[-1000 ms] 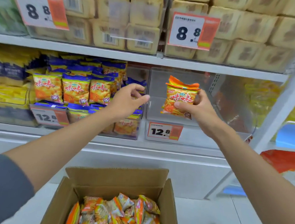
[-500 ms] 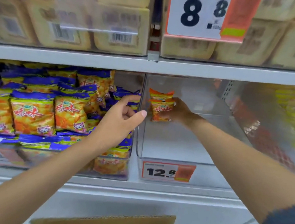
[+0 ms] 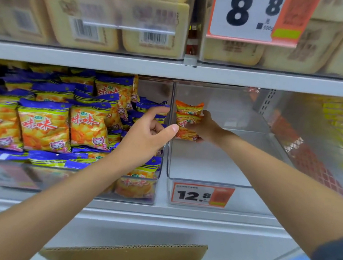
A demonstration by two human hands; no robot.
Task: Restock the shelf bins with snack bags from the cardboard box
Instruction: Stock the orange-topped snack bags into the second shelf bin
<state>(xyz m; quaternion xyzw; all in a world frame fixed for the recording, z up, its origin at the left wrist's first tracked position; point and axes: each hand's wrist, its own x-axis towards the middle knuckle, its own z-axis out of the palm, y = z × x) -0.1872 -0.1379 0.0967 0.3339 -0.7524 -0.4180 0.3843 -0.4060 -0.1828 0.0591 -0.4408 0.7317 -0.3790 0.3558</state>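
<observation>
From the head camera: the right hand [image 3: 206,129] is deep inside the clear bin [image 3: 204,168] on the shelf, its grip clamped on the orange snack bags [image 3: 187,121]. There look to be two, one above the other, held upright against the bin's left wall near the back. The left hand [image 3: 148,135] hovers at the divider, grip apart and loosely curled, holding nothing, right in front of the blue-topped bags [image 3: 43,123] in the neighbouring bin. Below, the cardboard box [image 3: 130,255] sits open with more orange bags just peeking in.

Here's the danger, as I judge it: that bin has nothing else in it, so nothing props the pair up, and on release they could flop forward or slide apart. A slick wrapper could slip from the pinch, and the left hand is close enough to nudge the blue bags loose
</observation>
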